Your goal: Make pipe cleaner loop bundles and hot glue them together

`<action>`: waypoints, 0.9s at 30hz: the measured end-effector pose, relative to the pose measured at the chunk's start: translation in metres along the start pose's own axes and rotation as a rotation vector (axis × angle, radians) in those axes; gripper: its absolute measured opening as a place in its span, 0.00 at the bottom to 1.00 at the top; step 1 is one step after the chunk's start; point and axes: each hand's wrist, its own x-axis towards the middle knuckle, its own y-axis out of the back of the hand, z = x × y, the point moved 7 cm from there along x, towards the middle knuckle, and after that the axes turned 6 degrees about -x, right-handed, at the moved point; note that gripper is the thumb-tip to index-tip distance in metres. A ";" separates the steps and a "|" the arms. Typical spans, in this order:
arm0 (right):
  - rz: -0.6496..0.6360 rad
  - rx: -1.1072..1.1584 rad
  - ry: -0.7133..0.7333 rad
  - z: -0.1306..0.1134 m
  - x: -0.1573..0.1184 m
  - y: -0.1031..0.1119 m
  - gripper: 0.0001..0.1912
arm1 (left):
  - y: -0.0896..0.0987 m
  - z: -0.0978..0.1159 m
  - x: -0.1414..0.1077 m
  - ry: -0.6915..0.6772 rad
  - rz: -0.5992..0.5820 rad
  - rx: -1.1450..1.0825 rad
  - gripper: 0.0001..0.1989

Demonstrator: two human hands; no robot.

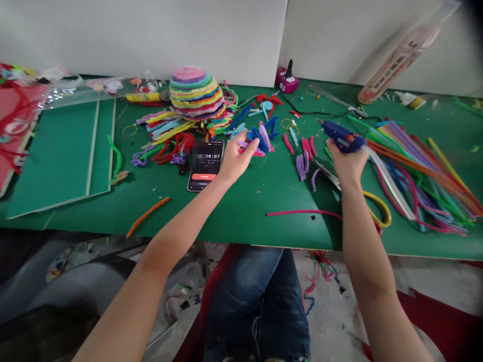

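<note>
Pinched in my left hand point(238, 158) is a small pipe-cleaner piece point(263, 138) made of blue, purple and pink loops. My right hand point(349, 161) is wrapped round a blue glue gun point(341, 136), its nozzle pointing left and a white glue stick trailing from its back. Short cut pipe-cleaner pieces point(301, 167) in purple and pink lie between the hands. Scissors point(379, 203) with yellow handles rest beneath my right wrist, partly hidden. A long pink pipe cleaner point(302, 212) lies near the table's front edge.
A striped pipe-cleaner dome point(196, 93) stands at the back. A phone point(207, 163) lies beside my left forearm. Long pipe cleaners point(426, 166) spread on the right, with a bottle point(400, 60) behind. A green board point(56, 151) lies left. A cord runs from a pink plug block point(287, 80).
</note>
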 end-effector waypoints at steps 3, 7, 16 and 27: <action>0.019 -0.115 -0.213 0.027 0.009 0.005 0.21 | -0.002 -0.007 0.000 0.070 0.010 -0.104 0.12; -0.030 -0.246 -0.198 0.024 0.010 0.005 0.22 | -0.007 -0.015 -0.003 0.224 -0.009 -0.265 0.11; -0.300 -0.713 -0.280 -0.008 -0.012 0.040 0.41 | -0.011 -0.017 -0.002 0.305 -0.039 -0.401 0.12; -0.742 -0.426 -0.005 -0.038 -0.040 0.013 0.28 | -0.024 -0.004 -0.008 0.252 -0.200 -0.349 0.15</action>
